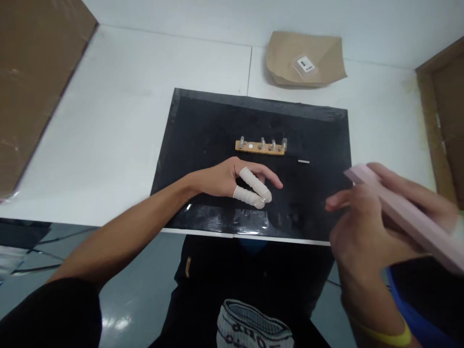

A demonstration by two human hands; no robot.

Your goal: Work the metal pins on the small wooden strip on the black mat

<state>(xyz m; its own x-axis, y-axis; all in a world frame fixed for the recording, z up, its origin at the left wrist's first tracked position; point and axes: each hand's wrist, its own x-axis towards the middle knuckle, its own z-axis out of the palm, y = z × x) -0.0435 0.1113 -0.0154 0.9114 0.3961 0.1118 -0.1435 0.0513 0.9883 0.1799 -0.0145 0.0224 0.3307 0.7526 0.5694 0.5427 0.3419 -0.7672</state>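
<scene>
Fingers of the right hand (366, 227) clasp a pink block (406, 212) at lower right of the frame. At centre, the left hand (239, 181) rests loosely curled, holding nothing, on the black mat (203, 125). Farther up lie a small wooden strip (260, 146), then a brown paper bag (304, 59).

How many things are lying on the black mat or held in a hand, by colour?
Tan: 1, the strip with metal pegs
White: 1, the small stick
Pink: 1, the flat slab in the right hand
Total: 3
</scene>
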